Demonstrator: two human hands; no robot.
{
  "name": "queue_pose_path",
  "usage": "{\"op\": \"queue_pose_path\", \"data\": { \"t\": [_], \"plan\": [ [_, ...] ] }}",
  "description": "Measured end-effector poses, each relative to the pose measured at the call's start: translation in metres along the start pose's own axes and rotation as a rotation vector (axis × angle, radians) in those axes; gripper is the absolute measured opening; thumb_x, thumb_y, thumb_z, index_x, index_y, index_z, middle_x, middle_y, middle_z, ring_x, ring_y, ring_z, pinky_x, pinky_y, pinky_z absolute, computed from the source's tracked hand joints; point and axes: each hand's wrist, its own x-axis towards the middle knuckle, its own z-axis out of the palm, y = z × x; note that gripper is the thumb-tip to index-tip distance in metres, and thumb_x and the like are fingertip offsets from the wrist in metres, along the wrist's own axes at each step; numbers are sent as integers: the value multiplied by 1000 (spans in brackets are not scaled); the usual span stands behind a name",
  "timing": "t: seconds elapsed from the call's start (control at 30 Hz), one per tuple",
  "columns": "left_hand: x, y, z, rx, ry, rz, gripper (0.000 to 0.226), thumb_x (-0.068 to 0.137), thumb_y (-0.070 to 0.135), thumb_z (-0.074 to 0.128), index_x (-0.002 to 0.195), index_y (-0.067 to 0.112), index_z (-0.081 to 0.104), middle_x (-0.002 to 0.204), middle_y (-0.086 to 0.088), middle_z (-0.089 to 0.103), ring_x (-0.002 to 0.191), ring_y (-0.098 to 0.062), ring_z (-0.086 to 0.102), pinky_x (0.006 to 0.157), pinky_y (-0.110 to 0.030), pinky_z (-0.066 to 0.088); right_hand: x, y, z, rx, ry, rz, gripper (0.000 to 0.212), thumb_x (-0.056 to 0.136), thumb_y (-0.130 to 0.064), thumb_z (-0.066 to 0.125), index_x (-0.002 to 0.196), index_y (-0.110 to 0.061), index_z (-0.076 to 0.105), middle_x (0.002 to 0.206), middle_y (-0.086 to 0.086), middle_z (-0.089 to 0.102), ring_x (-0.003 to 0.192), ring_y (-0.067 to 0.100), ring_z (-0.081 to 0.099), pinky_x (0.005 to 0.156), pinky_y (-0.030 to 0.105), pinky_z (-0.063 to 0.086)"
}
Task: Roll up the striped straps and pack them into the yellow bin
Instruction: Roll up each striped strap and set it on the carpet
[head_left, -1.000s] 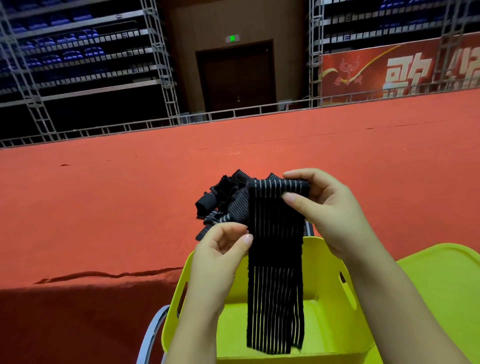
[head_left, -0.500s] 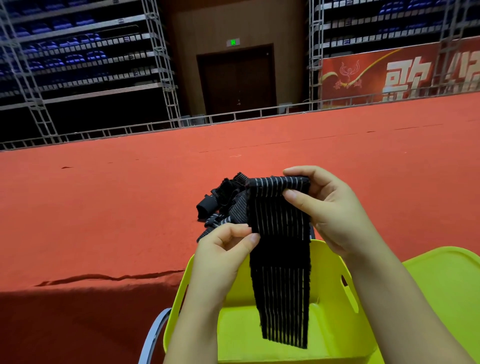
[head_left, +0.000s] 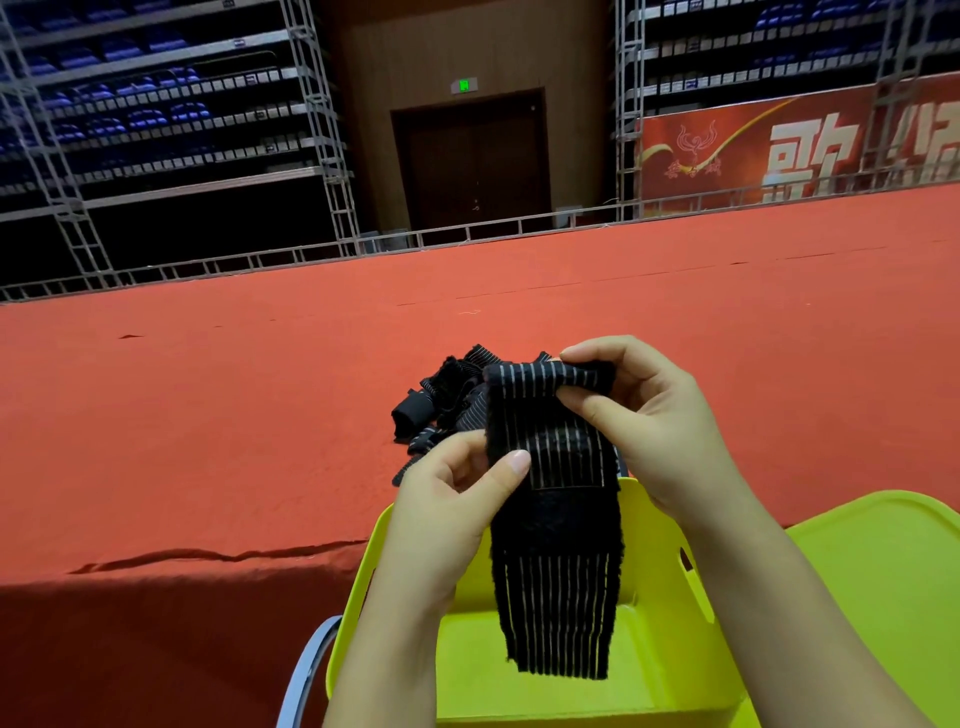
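The right hand (head_left: 644, 421) pinches the folded top end of a striped strap (head_left: 558, 530) between thumb and curled fingers. At its seven o'clock, the left hand (head_left: 457, 499) pinches the strap's left edge with thumb and forefinger. The strap hangs down from both grips, its free end dangling inside the yellow bin (head_left: 660, 540), whose floor looks bare where it shows.

Judging by the small fold at the top, rolling has only just begun. The next move calls for turning that top end over itself and feeding the hanging length upward until it is all wound.

At eleven o'clock from the hands, a heap of further straps (head_left: 441, 400) lies on the red carpet (head_left: 208, 415); their number cannot be made out. The bin's near wall is cut off by the frame, and the strap hides part of its inside.
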Motion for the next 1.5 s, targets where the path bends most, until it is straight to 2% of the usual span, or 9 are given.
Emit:
{"op": "queue_pose_path", "data": {
  "t": [0.13,0.3,0.63,0.8,0.97,1.07,1.17,1.37,1.5],
  "plan": [
    [0,-2,-1,-12,-7,17,4,87,11,67,87,7,69,78,-3,67,74,-13,61,59,-21,45,-1,3,0,1,-1,-17,45,80,15,62,83,-29,69,84,-10,71,82,5,65,76,21,53],
    [1,2,3,-34,-9,12,3,88,7,65,91,7,65,82,-2,66,76,-13,60,60,-21,45,-2,4,-1,24,-57,-37,50,78,17,63,79,-32,72,92,-6,73,91,8,67,81,20,51],
    [6,-1,5,-27,-2,12,19,88,-3,61,93,13,69,82,2,71,78,-9,63,64,-19,50,-6,14,1,19,-71,-10,48,76,21,62,73,-26,68,94,-4,73,96,10,67,83,22,51],
    [5,0,4,-73,-15,7,24,76,26,78,93,10,70,84,-1,73,77,-10,66,64,-21,52,-8,15,0,-7,-104,-11,47,70,15,58,70,-31,67,96,-8,73,99,7,66,82,19,50],
    [3,5,6,-66,32,9,65,77,55,68,86,-8,58,73,-7,56,69,-17,50,61,-31,35,-10,16,-2,25,-137,13,43,69,13,58,69,-29,66,98,-6,73,100,7,66,83,19,49],
    [2,7,7,-76,20,9,43,82,43,69,76,1,61,65,0,56,61,-12,50,51,-22,38,-13,15,-5,61,-160,62,40,71,16,61,70,-24,67,102,-3,73,100,8,66,83,21,51],
    [1,6,6,-93,-12,9,25,82,33,66,80,8,65,67,4,64,62,-8,57,53,-18,43,-16,12,-10,70,-215,145,21,69,-3,68,76,-22,72,111,-5,70,104,9,65,82,22,52],
    [-4,7,2,-70,-93,70,27,79,25,61,100,10,69,87,3,74,81,-7,68,64,-17,50,-18,9,-13,0,-144,209,31,77,-26,66,108,-29,68,109,-2,71,99,14,66,84,29,54],
    [-5,4,-1,-47,-97,100,17,85,9,61,98,15,69,84,8,74,75,-2,65,60,-13,47,-19,10,-13,-66,-153,223,27,75,-30,73,102,-29,71,100,0,72,92,11,67,80,26,53]
  ]
}}
